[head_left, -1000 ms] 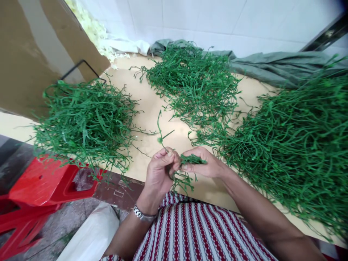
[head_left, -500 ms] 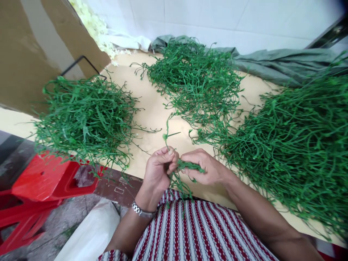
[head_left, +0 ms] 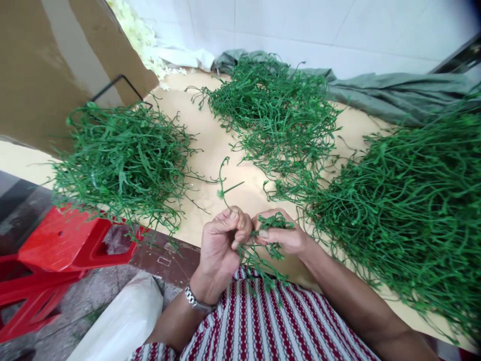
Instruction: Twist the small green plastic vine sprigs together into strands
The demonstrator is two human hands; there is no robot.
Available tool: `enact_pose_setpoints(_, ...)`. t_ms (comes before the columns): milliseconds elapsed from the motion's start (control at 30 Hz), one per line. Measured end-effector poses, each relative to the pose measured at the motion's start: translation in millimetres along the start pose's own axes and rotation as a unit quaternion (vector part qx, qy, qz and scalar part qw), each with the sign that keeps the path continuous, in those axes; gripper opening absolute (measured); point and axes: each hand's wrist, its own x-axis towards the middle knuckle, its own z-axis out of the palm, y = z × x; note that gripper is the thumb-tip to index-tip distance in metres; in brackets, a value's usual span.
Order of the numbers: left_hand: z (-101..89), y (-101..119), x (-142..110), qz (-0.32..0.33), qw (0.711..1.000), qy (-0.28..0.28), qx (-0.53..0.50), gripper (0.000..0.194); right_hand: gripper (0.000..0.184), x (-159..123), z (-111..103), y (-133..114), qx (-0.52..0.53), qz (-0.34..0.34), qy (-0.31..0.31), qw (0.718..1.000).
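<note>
Over the near edge of the table (head_left: 206, 120), the left hand (head_left: 221, 240) is pinching a single green stem (head_left: 221, 183) between thumb and forefinger, its other fingers curling inward. The stem is pointing toward the table's middle. Close beside it, the right hand (head_left: 291, 238) is pressing a bunch of sprigs (head_left: 278, 220) between thumb and fingers, and some strands are dangling past the table's near edge. A left pile (head_left: 124, 155), a back pile (head_left: 274, 110) and a bigger right pile (head_left: 417, 210) are lying on the table. At the table's far left, a cardboard box (head_left: 30, 65) is standing, pale tape (head_left: 75, 50) running down it. Under the table's near edge, a brown panel (head_left: 184, 258) is showing a small pale rectangle (head_left: 164, 260), too tiny for reading.
</note>
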Motion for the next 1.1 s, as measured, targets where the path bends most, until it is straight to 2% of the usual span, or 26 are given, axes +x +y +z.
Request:
enact_pose_setpoints(67, -0.6, 0.9, 2.7, 0.017, 1.0, -0.012, 0.013, 0.023, 0.025, -0.2, -0.3, -4.9, -0.078, -0.003, 0.006, 0.997)
enact_pose_setpoints(133, -1.9, 2.3, 5.7, 0.046, 0.998, -0.016, 0.047, 0.022, 0.021, -0.6, -0.5, -13.3, -0.196, -0.01, 0.026, 0.98)
enact_pose_setpoints(267, -5.4, 3.7, 8.7, 0.091, 0.991, -0.006, 0.099, 0.021, 0.013, -2.9, 0.7, -28.7, -0.426, -0.057, 0.091, 0.898)
enact_pose_setpoints(367, -7.5, 2.8, 8.4, 0.082, 0.991, -0.011, 0.108, 0.021, 0.01, -3.1, 2.2, -31.1, -0.484, -0.104, 0.096, 0.863)
enact_pose_setpoints(500, -9.1, 1.2, 7.7, 0.05, 0.993, -0.003, 0.106, 0.019, 0.018, -0.7, 4.1, -25.7, -0.488, -0.169, 0.09, 0.852)
enact_pose_setpoints(600, -10.9, 0.7, 7.9, 0.038, 0.995, -0.01, 0.096, 0.017, 0.023, -0.9, 5.3, -22.8, -0.474, -0.167, 0.098, 0.859)
enact_pose_setpoints(700, -13.0, 1.7, 8.8, 0.024, 0.994, -0.026, 0.103, 0.016, 0.021, -2.7, 5.4, -22.9, -0.433, -0.106, 0.093, 0.89)
enact_pose_setpoints(833, -13.5, 4.2, 10.5, -0.007, 0.993, -0.044, 0.107, 0.017, 0.009, -2.2, 4.3, -24.5, -0.357, -0.039, 0.07, 0.931)
enact_pose_setpoints(967, -12.7, 3.5, 10.3, 0.042, 0.994, -0.04, 0.092, 0.013, 0.003, -0.1, 3.8, -21.4, -0.292, -0.004, 0.105, 0.951)
enact_pose_setpoints(1033, -13.9, 1.9, 9.9, 0.079, 0.991, -0.03, 0.1, 0.012, 0.002, -0.2, 3.4, -17.0, -0.285, -0.003, 0.118, 0.951)
enact_pose_setpoints(1100, -16.3, 0.0, 10.0, 0.086, 0.987, -0.034, 0.128, 0.018, 0.004, -0.9, 2.8, -12.3, -0.281, -0.008, 0.14, 0.95)
